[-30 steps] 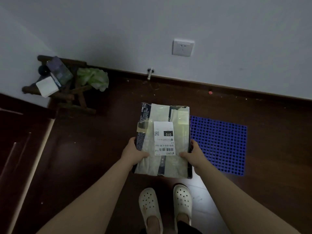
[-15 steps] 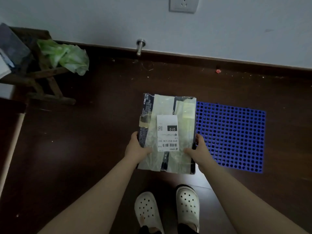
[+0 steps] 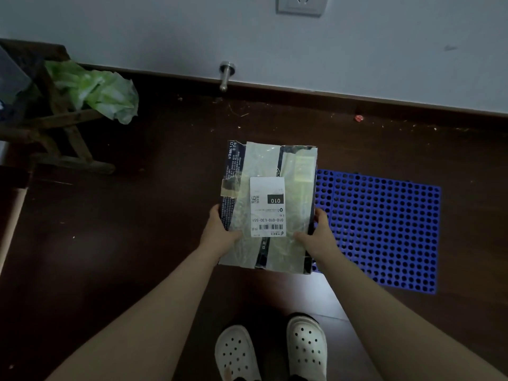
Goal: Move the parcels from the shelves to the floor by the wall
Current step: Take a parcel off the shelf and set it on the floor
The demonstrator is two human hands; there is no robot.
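Holding a tape-wrapped parcel (image 3: 268,204) flat in both hands, white label up; clasping its left edge with the left hand (image 3: 218,235), thumb on top, fingers curled underneath out of sight; clasping the right edge with the right hand (image 3: 316,236) in the same way; carrying it over the dark wooden floor (image 3: 137,243), mid-scene, short of the far wall (image 3: 192,31). Just right of it, a blue perforated mat (image 3: 384,229); far left, a wooden stool (image 3: 63,127) bearing a green bag (image 3: 101,92); nearest, white clogs (image 3: 306,350).
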